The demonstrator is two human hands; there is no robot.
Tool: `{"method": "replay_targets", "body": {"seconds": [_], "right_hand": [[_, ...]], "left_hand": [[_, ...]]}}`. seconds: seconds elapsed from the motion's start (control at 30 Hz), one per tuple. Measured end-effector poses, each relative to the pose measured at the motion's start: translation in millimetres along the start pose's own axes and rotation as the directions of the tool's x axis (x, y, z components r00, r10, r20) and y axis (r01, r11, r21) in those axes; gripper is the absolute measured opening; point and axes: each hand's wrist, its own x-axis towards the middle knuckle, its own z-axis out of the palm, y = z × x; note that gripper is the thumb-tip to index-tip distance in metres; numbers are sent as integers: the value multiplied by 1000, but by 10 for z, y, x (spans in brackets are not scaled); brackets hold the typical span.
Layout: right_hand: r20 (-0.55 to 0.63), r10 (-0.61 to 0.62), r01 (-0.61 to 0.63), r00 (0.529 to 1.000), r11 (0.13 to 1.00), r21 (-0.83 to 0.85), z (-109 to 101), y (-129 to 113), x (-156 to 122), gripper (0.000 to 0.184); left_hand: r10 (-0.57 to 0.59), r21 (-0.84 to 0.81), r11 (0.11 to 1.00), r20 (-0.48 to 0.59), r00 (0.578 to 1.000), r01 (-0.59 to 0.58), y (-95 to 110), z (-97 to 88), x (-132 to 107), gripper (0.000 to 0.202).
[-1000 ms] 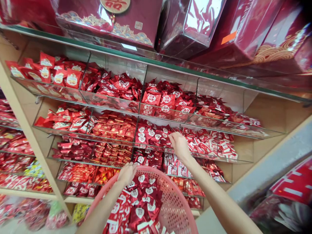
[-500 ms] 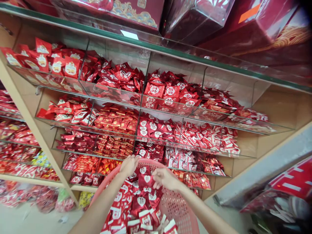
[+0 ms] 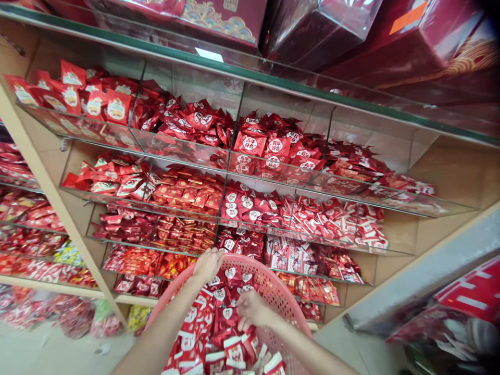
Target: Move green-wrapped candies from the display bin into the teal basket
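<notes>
A pink perforated plastic basket sits low in the middle, filled with several dark red candy packets printed with white hearts. My left hand is closed over the basket's far rim, holding it up. My right hand is down inside the basket among the packets, fingers curled on them; which packet they grip is hidden. Just beyond the basket are glass shelf bins of the same heart-printed packets.
Tiered glass compartments full of red wrapped sweets cover the wall ahead. Large dark red gift boxes stand on the green-edged top shelf. More sweets fill shelves at left. A grey ledge runs at right.
My right hand came down from the heart-packet bin on the shelf into the basket and now reaches deeper among the packets. My left hand has kept hold of the rim.
</notes>
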Motion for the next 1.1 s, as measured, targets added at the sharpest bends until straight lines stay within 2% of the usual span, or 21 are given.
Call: {"method": "replay_targets", "body": {"seconds": [0.1, 0.17, 0.27, 0.33, 0.37, 0.47, 0.57, 0.63, 0.67, 0.73, 0.83, 0.93, 1.0, 1.1], "right_hand": [[-114, -42, 26, 993, 990, -140, 97, -1, -18, 13], [-182, -147, 79, 972, 939, -336, 132, -15, -85, 21], [-203, -374, 148, 905, 724, -674, 120, -96, -213, 20], [-171, -481, 172, 860, 590, -789, 52, -235, -284, 14], [-174, -519, 179, 837, 559, -810, -5, -341, -316, 12], [-253, -637, 216, 728, 564, -797, -281, -807, -414, 23], [-351, -755, 255, 554, 555, -792, -664, -1364, -510, 27], [-394, -804, 172, 445, 509, -844, -911, -1666, -530, 25], [-415, -809, 95, 416, 493, -865, -1017, -1778, -518, 24], [-458, -788, -58, 410, 479, -876, -1176, -1917, -450, 24], [-509, -722, -182, 467, 485, -855, -1281, -1969, -288, 28], [-529, -692, -132, 491, 542, -830, -1295, -1948, -145, 26], [-539, -689, -51, 484, 593, -804, -1301, -1939, -97, 21], [-533, -705, 53, 468, 624, -779, -1323, -1948, -131, 16]], "left_hand": [[9, -6, 1000, -9, 1000, -9, -6, 7, 2, 40], [8, -9, 1000, -9, 1000, -8, -7, 8, 2, 40], [7, -13, 1000, -8, 1000, -7, -6, 6, -1, 39], [4, -13, 1000, -5, 1000, -5, -6, 5, -4, 39], [3, -10, 1000, -4, 1000, -3, -8, 6, -5, 39], [4, -2, 1000, -10, 1000, -4, -12, 5, -8, 39], [12, -1, 1000, -12, 1000, -12, -6, -13, -12, 41], [14, -4, 1000, -1, 1000, -14, 5, -35, -14, 41], [14, -8, 1000, 6, 1000, -14, 11, -45, -15, 41], [10, -18, 1000, 17, 1000, -10, 21, -61, -17, 42], [-1, -34, 999, 14, 1000, 1, 21, -59, -20, 42], [-5, -39, 999, 2, 1000, 5, 11, -44, -23, 42], [-1, -35, 999, 6, 1000, 1, 10, -45, -26, 43], [9, -21, 1000, 19, 1000, -9, 25, -70, -29, 43]]}}
